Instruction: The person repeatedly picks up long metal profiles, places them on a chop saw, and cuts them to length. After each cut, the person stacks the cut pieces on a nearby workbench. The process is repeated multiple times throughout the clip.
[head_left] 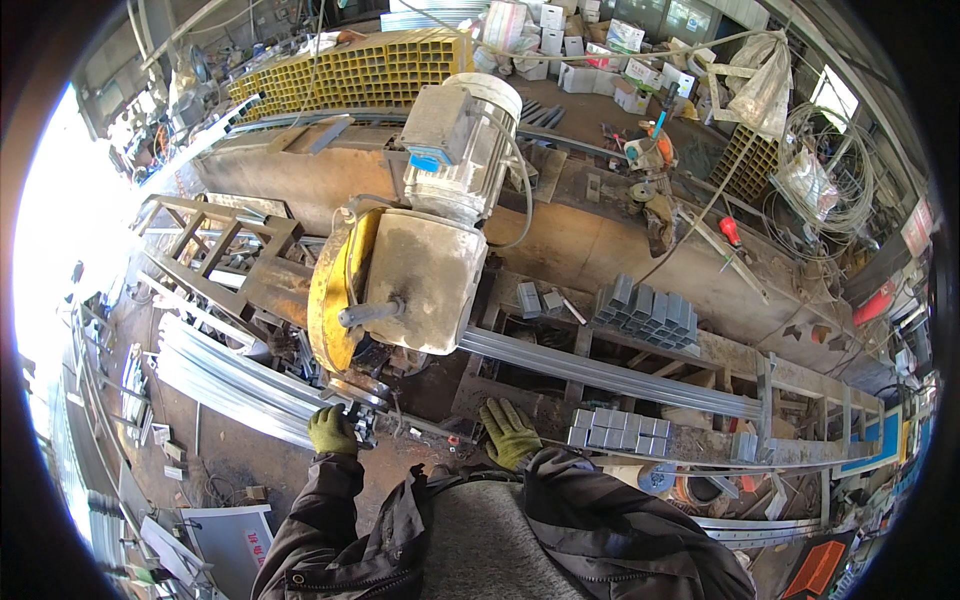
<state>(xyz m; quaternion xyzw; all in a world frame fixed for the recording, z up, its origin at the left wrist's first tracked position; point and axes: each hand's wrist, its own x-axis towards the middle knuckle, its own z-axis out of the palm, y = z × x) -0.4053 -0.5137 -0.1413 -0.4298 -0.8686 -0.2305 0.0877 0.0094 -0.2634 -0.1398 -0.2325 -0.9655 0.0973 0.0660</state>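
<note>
My left hand point(332, 430), in a yellow-green work glove, is closed beside the dark metal clamp end point(360, 424) below the saw. What lies inside its fingers is hidden. My right hand point(510, 433), gloved alike, lies with its fingers stretched out on the dark steel bench plate point(475, 398). Above both hands stands a cut-off saw with a yellow blade guard point(341, 290), a dark handle point(371, 312) and a grey motor point(465, 150). Long square metal tubes point(610, 372) run along the bench to the right of the saw.
Short cut tube pieces point(620, 432) sit in rows right of my right hand, with another stack point(648, 315) farther back. Long shiny tubes point(235, 385) lie at the left. Behind the saw are a rusty beam point(590, 255) and yellow-ended tubes point(350, 75).
</note>
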